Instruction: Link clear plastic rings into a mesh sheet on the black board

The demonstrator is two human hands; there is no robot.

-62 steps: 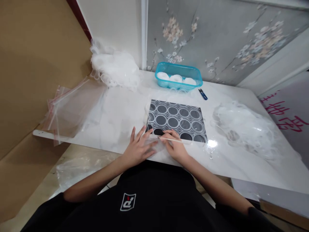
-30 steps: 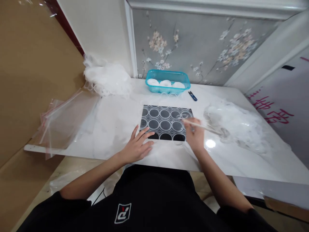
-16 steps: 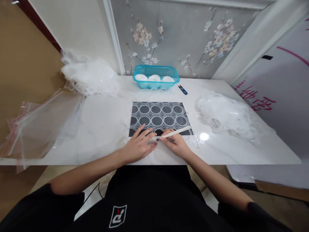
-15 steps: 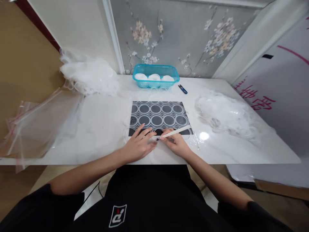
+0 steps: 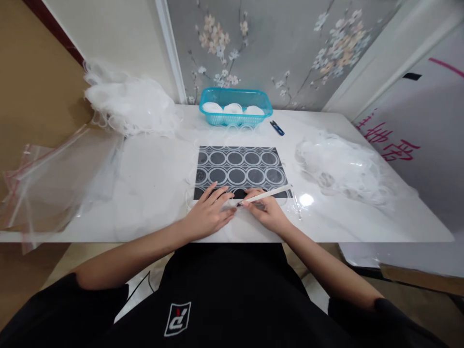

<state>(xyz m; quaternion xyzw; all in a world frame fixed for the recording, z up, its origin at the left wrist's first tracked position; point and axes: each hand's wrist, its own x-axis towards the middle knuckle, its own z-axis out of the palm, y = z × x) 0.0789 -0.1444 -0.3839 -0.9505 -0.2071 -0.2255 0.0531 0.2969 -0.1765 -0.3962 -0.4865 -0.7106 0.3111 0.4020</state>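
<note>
My left hand lies with its fingers spread over the near left edge of a dark sheet printed with pale circles. Under and around it spreads clear film with ring outlines, hard to make out against the white table. In my right hand is a slim white pen-like stick, pinched near its dark tip. The tip points down and left, close to my left fingertips at the sheet's near edge. The stick's far end slants up to the right. Whether the tip touches the film I cannot tell.
A blue basket with white round pieces stands at the back, a small pair of snips beside it. Heaps of clear-white ring film lie at left and right. Clear zip bags overhang the table's left front edge.
My right hand first lifted the stick to the right over the sheet, then brought it back beside my left hand. My left hand stays on the near edge. The view has shifted.
</note>
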